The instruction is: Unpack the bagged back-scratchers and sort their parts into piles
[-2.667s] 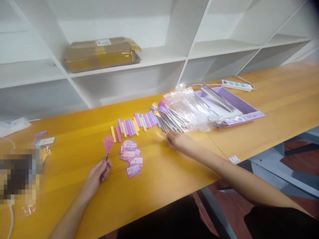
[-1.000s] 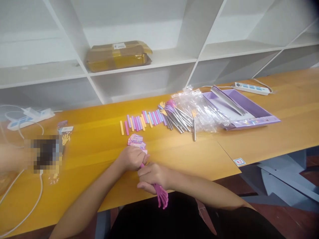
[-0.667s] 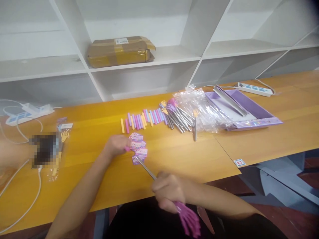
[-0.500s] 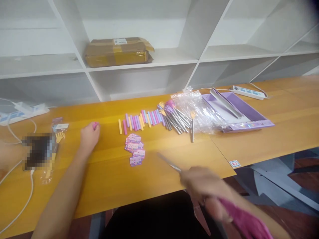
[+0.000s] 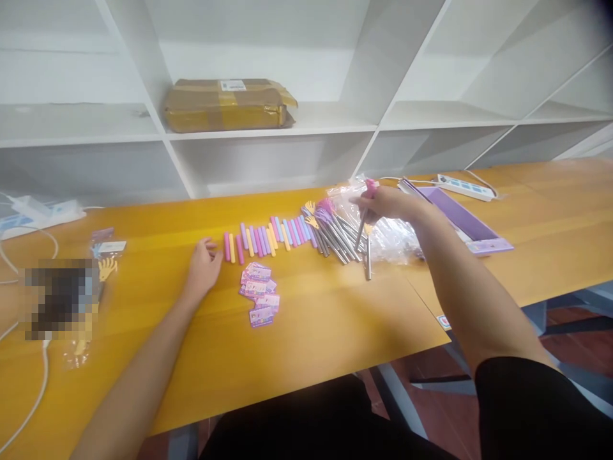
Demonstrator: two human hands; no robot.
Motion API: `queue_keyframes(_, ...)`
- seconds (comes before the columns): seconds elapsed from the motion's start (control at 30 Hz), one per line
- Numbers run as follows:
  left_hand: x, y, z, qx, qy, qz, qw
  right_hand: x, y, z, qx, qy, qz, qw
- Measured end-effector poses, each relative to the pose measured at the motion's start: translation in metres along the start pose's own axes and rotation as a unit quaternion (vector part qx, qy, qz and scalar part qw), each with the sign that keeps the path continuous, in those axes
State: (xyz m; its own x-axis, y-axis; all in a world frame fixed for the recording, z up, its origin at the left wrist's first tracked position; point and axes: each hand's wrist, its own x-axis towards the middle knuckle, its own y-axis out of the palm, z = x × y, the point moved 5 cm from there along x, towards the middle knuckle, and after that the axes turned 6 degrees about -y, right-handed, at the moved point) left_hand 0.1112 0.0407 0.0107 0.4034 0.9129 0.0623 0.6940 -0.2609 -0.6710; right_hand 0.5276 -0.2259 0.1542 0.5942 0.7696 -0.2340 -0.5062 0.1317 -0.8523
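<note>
Right of the frame's centre, I have the right hand (image 5: 383, 203) with fingers gripping a pink-tipped rod (image 5: 361, 231) near its head, probably so the shaft points down beside the rod pile (image 5: 335, 237), while the left hand (image 5: 205, 263), loosely open, rests by the coloured sticks (image 5: 227, 247).

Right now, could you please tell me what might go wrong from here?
The pink-headed back scratcher in the right hand is held at the heap of back scratchers, so it might knock some askew. The clear plastic packaging lies close by, so it could snag there. The left hand is next to the pink handle sleeve at the row's end, so a brush could nudge it out of line.
</note>
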Motion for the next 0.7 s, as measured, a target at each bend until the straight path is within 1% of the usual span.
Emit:
queue_keyframes(0.07, -0.008, 0.006, 0.0, -0.013, 0.016, 0.01, 1.0, 0.018, 0.004, -0.001, -0.103, -0.003, 0.014, 0.995)
queue_keyframes(0.13, -0.015, 0.012, -0.003, -0.026, 0.036, 0.027, 0.999, 0.031, 0.015, -0.002, -0.183, -0.02, 0.015, 0.983)
queue_keyframes(0.2, -0.019, 0.016, -0.007, -0.029, 0.06, 0.044, 0.997, 0.041, 0.029, 0.003, -0.212, -0.047, -0.032, 0.976)
queue_keyframes(0.3, -0.021, 0.019, -0.012, -0.005, 0.092, 0.053, 0.994, 0.049, 0.051, 0.018, -0.26, -0.078, -0.137, 0.953)
queue_keyframes(0.37, -0.021, 0.019, -0.014, 0.008, 0.1, 0.052, 0.994, 0.056, 0.067, 0.029, -0.295, -0.085, -0.162, 0.938)
queue_keyframes(0.5, -0.022, 0.019, -0.012, 0.01, 0.099, 0.059, 0.993, 0.07, 0.091, 0.041, -0.32, -0.097, -0.153, 0.93)
queue_keyframes(0.6, -0.024, 0.02, -0.011, 0.011, 0.107, 0.055, 0.993, 0.073, 0.101, 0.04, -0.329, -0.118, -0.143, 0.926)
queue_keyframes(0.7, -0.024, 0.02, -0.011, 0.013, 0.113, 0.05, 0.992, 0.067, 0.108, 0.035, -0.333, -0.138, -0.136, 0.923)
